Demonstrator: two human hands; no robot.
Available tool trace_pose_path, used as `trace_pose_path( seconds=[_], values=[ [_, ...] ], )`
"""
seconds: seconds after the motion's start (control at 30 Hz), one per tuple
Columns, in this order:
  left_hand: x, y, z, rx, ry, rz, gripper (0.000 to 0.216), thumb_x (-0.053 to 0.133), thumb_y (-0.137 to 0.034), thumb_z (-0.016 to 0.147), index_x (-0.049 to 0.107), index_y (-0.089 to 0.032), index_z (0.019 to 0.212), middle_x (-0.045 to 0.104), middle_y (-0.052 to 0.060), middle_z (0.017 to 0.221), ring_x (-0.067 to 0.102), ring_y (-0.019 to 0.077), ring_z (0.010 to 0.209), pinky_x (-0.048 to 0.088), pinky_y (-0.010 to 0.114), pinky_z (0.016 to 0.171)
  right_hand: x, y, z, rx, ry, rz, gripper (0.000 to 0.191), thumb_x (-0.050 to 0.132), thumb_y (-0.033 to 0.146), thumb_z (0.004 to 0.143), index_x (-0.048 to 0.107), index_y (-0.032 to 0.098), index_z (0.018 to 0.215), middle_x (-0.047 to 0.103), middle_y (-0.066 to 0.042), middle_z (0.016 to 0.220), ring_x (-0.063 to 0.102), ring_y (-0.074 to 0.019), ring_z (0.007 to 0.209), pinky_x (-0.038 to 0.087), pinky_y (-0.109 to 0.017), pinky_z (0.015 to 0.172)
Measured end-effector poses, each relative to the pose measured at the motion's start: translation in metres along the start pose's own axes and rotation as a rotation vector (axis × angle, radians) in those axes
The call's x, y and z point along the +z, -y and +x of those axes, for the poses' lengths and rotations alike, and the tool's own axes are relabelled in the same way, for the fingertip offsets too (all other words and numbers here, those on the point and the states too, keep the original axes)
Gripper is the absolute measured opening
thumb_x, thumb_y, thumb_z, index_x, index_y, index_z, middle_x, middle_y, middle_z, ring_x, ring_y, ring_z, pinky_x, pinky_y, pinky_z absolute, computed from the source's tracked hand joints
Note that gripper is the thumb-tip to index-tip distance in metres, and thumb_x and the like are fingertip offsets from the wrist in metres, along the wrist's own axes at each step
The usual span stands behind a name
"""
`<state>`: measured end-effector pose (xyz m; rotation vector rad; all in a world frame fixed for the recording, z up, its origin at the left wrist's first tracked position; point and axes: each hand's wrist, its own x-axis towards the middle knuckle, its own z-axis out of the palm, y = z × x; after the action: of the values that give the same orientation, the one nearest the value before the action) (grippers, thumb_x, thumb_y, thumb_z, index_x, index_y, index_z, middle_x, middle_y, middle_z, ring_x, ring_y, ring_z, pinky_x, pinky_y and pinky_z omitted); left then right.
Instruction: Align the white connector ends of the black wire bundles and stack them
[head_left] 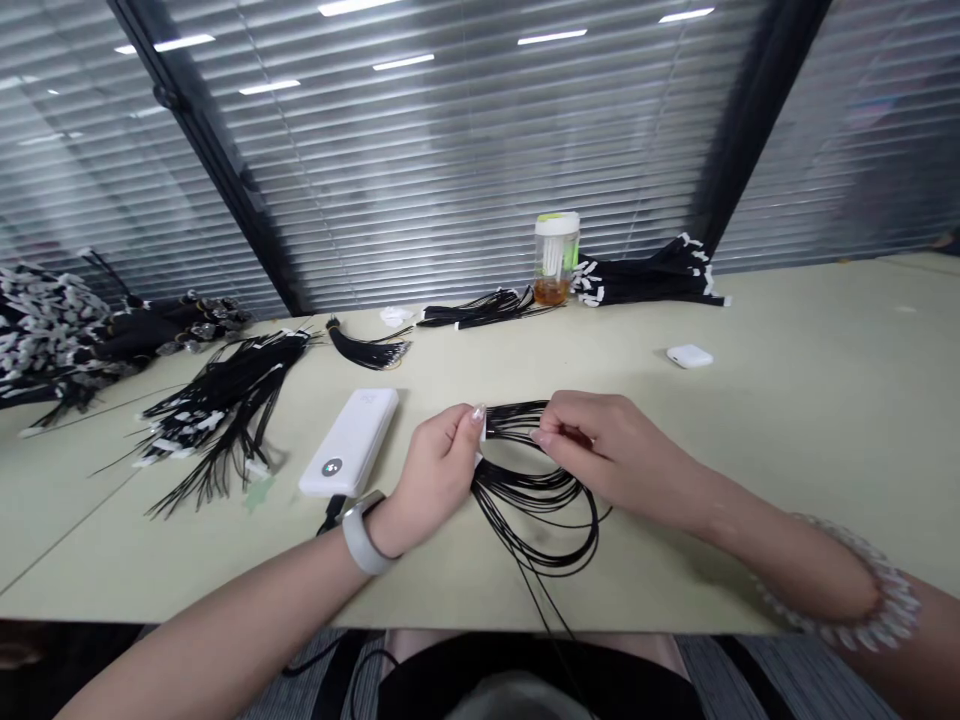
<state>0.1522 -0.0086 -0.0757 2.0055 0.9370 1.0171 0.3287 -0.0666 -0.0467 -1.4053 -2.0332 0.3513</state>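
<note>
A looped bundle of thin black cables (536, 490) lies in front of me, with two loose strands trailing over the table's near edge. My left hand (442, 460) is closed on the bundle's left end, thumb on top, where a bit of white connector shows beside the fingers. At the upper right of the loops, my right hand (607, 450) is closed in a pinch on the black cables. Its curled fingers hide exactly which strands it holds.
A white power bank (351, 440) stands left of my left hand. Black cable bundles (232, 390) lie farther left, and another cable bundle (652, 272) is at the back beside a lidded jar (555, 258). A small white case (689, 356) sits to the right.
</note>
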Motion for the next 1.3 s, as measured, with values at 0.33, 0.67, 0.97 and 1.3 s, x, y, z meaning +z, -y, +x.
trace_pose_path(
  seconds=[0.33,0.67,0.97,1.3],
  values=[
    [0.0002,-0.0004,-0.0006,0.010,-0.001,0.016,0.036,0.034,-0.039,0.087,0.037,-0.017,0.059,0.038,-0.003,0.056,0.035,0.0100,0.054,0.030,0.022,0.050,-0.0014,-0.0010,-0.0001,0.019,-0.015,0.026,0.019,0.044,0.021,0.082,0.048,0.016,0.065,0.047,0.004,0.058,0.038,-0.0063,0.052,0.029,-0.020,0.050],
    [-0.0001,-0.0019,-0.0018,-0.001,0.014,0.003,0.037,0.034,-0.040,0.087,0.035,-0.017,0.058,0.035,-0.003,0.056,0.034,0.0099,0.054,0.029,0.022,0.050,-0.0025,0.0006,0.0002,0.040,-0.021,0.045,0.018,0.044,0.020,0.081,0.049,0.016,0.064,0.047,0.004,0.055,0.038,-0.0065,0.051,0.028,-0.020,0.048],
    [0.0006,-0.0032,-0.0013,0.005,0.017,-0.001,0.037,0.033,-0.039,0.088,0.039,-0.017,0.058,0.040,-0.002,0.056,0.037,0.0103,0.054,0.032,0.023,0.051,0.0007,-0.0006,-0.0002,0.043,-0.032,0.081,0.021,0.042,0.023,0.083,0.046,0.016,0.063,0.046,0.003,0.057,0.039,-0.0073,0.053,0.030,-0.020,0.050],
    [0.0006,-0.0024,-0.0012,0.010,0.023,-0.005,0.037,0.033,-0.039,0.088,0.038,-0.017,0.059,0.040,-0.002,0.056,0.037,0.0101,0.055,0.031,0.023,0.051,0.0023,-0.0006,-0.0001,0.040,-0.071,0.103,0.019,0.043,0.020,0.081,0.045,0.016,0.063,0.045,0.004,0.056,0.038,-0.0071,0.053,0.030,-0.020,0.050]
  ],
)
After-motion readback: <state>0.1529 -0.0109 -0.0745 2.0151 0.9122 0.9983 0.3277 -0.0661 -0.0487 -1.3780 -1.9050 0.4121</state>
